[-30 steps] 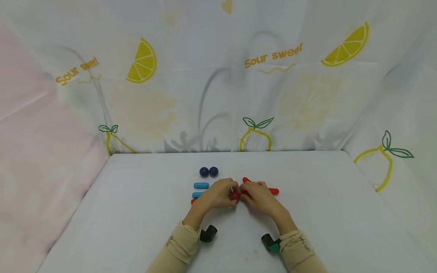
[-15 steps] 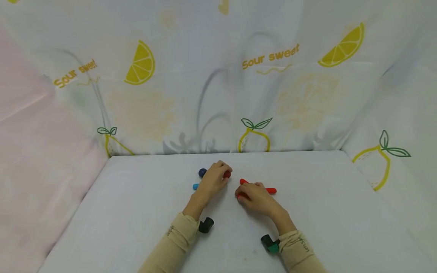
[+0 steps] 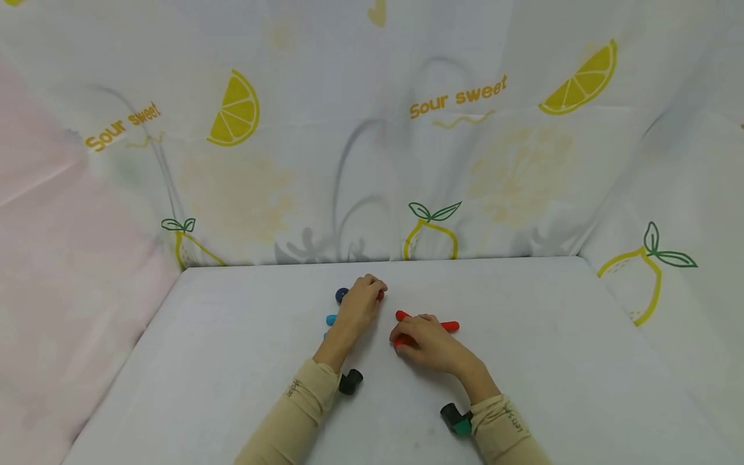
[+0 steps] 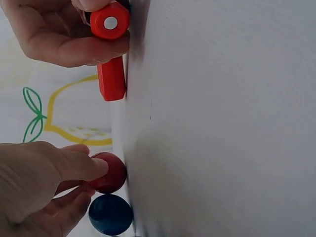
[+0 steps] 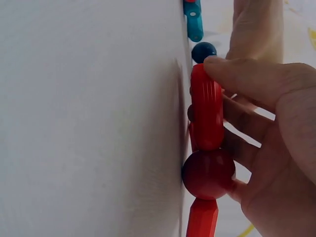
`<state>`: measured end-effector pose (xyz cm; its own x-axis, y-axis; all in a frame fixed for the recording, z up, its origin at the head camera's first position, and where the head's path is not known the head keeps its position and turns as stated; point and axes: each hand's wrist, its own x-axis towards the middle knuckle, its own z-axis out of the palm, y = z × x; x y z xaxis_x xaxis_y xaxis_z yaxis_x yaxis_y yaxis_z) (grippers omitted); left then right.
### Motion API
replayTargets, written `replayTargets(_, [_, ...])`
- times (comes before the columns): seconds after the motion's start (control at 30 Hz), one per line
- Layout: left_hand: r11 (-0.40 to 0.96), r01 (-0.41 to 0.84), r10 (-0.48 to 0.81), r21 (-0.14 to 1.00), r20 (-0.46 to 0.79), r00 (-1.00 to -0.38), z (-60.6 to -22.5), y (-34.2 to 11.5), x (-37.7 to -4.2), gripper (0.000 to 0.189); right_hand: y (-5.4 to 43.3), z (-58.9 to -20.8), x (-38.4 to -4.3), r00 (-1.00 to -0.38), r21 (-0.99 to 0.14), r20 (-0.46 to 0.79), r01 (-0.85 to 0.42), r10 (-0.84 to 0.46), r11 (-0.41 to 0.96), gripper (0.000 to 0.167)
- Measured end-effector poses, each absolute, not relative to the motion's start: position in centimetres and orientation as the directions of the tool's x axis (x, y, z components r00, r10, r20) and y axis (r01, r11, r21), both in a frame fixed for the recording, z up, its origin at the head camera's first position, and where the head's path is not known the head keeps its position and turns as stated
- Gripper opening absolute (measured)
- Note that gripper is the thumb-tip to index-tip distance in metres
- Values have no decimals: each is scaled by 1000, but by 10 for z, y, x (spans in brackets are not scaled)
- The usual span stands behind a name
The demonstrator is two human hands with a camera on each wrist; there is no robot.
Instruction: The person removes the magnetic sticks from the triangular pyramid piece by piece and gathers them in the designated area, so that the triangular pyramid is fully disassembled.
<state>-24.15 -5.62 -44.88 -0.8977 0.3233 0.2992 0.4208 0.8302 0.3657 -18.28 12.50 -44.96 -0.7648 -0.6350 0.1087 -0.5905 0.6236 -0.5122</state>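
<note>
My left hand (image 3: 359,307) pinches a red ball (image 4: 109,173) at the far middle of the table. The ball rests on the cloth beside a dark blue ball (image 4: 110,215). Nearer and to the right, my right hand (image 3: 429,342) holds a red faceted stick (image 5: 207,106), its thumb on top. In the right wrist view another red ball (image 5: 209,174) lies against that stick's near end, under the palm. Past the ball lies one more red stick (image 5: 202,217). Part of a red stick (image 3: 450,326) also shows beyond the right hand in the head view.
Light blue sticks (image 5: 195,22) lie left of my left hand, mostly hidden by the arm in the head view. A white cloth covers the table (image 3: 232,361). Behind it hangs a lemon-print curtain (image 3: 325,161). Dark wrist cameras (image 3: 351,382) jut from both sleeves.
My left hand has carried the red ball away from the right hand, to the far side beside the dark blue balls. The right hand and the red sticks by it have shifted slightly left.
</note>
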Motion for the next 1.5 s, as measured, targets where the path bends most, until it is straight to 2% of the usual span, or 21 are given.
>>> replayTargets(0.13, [809, 442, 333, 389, 316, -888, -447, -57, -236, 23, 124, -444, -182, -768, -498, 171, -608, -618, 618, 8])
replayTargets(0.27, [728, 515, 413, 454, 308, -857, -444, -53, -226, 28, 126, -433, -180, -794, -515, 195, -582, -575, 629, 9])
replayTargets(0.4, [663, 584, 539, 468, 243, -807, -450, -48, -214, 32, 131, -426, -176, -819, -570, 34, -487, -572, 662, 11])
replayTargets(0.5, [665, 597, 575, 448, 203, -793, -457, -45, -206, 32, 134, -425, -174, -807, -575, -80, -442, -585, 688, 10])
replayTargets(0.8, [756, 520, 480, 396, 204, -853, -461, -42, -194, 29, 141, -426, -176, -784, -610, -167, -394, -597, 688, 16])
replayTargets(0.93, [775, 506, 475, 380, 180, -862, -462, -43, -191, 23, 143, -424, -176, -768, -626, -197, -380, -610, 681, 11])
replayTargets(1.1, [779, 492, 491, 389, 111, -864, -458, -47, -187, 24, 152, -419, -175, -765, -631, -232, -352, -601, 691, 14])
replayTargets(1.3, [765, 478, 490, 431, 93, -867, -451, -53, -186, 24, 164, -417, -181, -792, -599, -236, -338, -563, 726, 15])
replayTargets(1.5, [759, 452, 484, 468, 59, -873, -452, -54, -185, 24, 170, -423, -186, -847, -594, -161, -327, -507, 735, 10])
